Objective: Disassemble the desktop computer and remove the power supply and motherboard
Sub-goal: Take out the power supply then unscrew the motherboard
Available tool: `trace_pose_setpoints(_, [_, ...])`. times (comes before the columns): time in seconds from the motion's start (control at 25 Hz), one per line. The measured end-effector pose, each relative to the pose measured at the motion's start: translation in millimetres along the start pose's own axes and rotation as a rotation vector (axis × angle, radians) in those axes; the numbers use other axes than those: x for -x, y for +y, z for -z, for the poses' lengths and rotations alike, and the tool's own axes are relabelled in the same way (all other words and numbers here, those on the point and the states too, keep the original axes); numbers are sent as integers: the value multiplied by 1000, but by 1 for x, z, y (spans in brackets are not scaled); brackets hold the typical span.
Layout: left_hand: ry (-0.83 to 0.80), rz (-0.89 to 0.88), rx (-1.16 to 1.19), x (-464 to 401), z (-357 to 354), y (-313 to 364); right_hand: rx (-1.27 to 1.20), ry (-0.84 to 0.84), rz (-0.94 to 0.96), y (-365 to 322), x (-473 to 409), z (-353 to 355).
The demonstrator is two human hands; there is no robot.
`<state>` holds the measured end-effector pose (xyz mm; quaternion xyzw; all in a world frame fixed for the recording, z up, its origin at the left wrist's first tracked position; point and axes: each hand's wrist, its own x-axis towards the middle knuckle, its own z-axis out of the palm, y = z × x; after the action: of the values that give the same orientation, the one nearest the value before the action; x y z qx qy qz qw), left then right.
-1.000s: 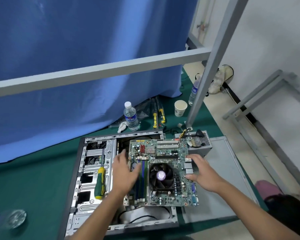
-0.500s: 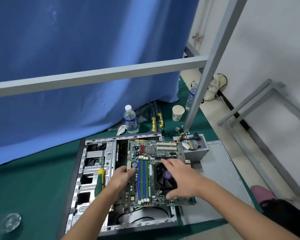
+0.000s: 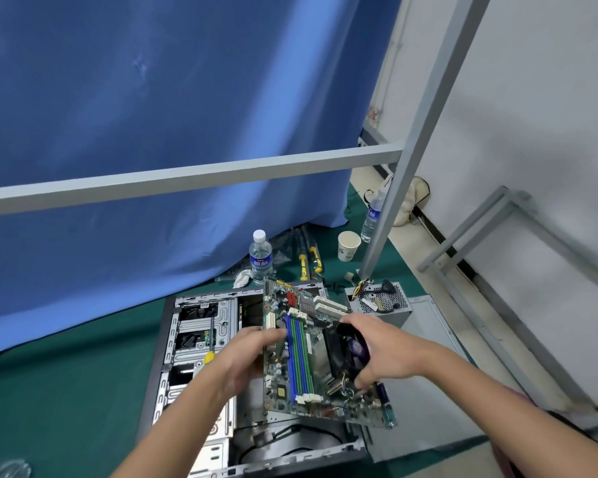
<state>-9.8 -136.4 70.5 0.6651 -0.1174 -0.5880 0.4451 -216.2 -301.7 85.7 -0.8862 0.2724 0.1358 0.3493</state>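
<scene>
Motherboard point(image 3: 301, 353): I see it out of the case, tilted with its left edge high, held above the open chassis between both hands. Blue and green memory slots run down its middle; white expansion slots sit near its top.
Left hand point(image 3: 247, 353): it grips the board's left edge, thumb curled over onto the component face and the other fingers behind the board, where I cannot see them.
Right hand point(image 3: 382, 353): fingers curled around the black cooler fan point(image 3: 351, 346), thumb low near the board's bottom corner, clamping the cooler.
Computer case point(image 3: 194, 343): it lies open on its side on the green mat point(image 3: 66, 391), the bay under the board bare metal with a black cable looped in it.
Screwdriver point(image 3: 209, 351): green shaft and yellow end, resting on the drive cage, partly hidden by my left wrist.
Power supply point(image 3: 382, 301): a grey box out of the case, sitting just beside its upper right corner on the side panel point(image 3: 425, 343), cables piled on top.
Writing: the water bottle point(image 3: 260, 258) has a blue label with white characters too blurred for me to read; a second bottle point(image 3: 372, 219) behind the grey post shows the same label. The paper cup point(image 3: 348, 246) carries a faint print I cannot read. Board markings are too small.
Other tools: two yellow-handled tools point(image 3: 308, 260) lie by the blue curtain point(image 3: 152, 115).
</scene>
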Motion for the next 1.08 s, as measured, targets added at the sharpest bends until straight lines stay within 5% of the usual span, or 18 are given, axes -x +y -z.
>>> trace_pose_setpoints(0.44, [1,-37,-5,29,-106,17,-417,-117,-90,58,83,35])
trace_pose_setpoints(0.84, [30,181,-190,-20,-229,-57,-214,-141,-252,176,117,8])
trace_pose_setpoints(1.08, [6,213,-604,-36,-266,-112,199,-114,-242,226,92,-19])
